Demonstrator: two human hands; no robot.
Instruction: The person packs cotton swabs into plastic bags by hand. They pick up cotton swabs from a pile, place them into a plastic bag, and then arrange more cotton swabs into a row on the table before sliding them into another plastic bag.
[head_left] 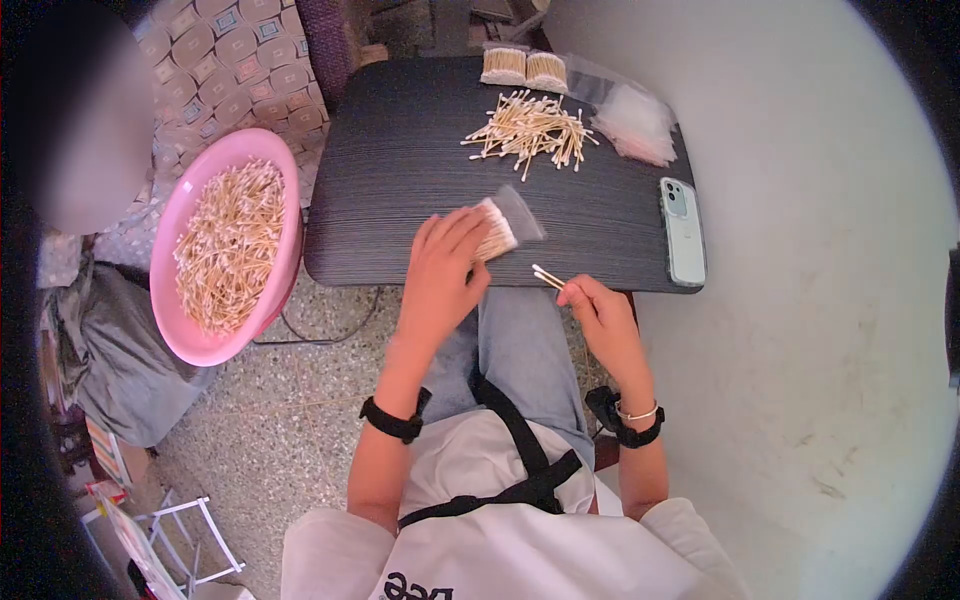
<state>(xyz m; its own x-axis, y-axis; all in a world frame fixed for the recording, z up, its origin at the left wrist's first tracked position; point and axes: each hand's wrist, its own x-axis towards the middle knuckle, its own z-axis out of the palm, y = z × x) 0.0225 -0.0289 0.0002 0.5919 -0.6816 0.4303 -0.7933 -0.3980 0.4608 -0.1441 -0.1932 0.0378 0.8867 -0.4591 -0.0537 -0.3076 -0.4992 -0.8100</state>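
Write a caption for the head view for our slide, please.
Left hand on a bag of swabs, right hand holding loose swabs, pink basin beside the table.

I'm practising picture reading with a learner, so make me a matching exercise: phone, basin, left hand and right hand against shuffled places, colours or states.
1. Phone
2. Basin
3. Left hand
4. Right hand

A. Pinching held swabs
B. Pink, with loose swabs inside
C. Over a bag of swabs
D. Camera side up on the table

Pairs: 1-D, 2-B, 3-C, 4-A
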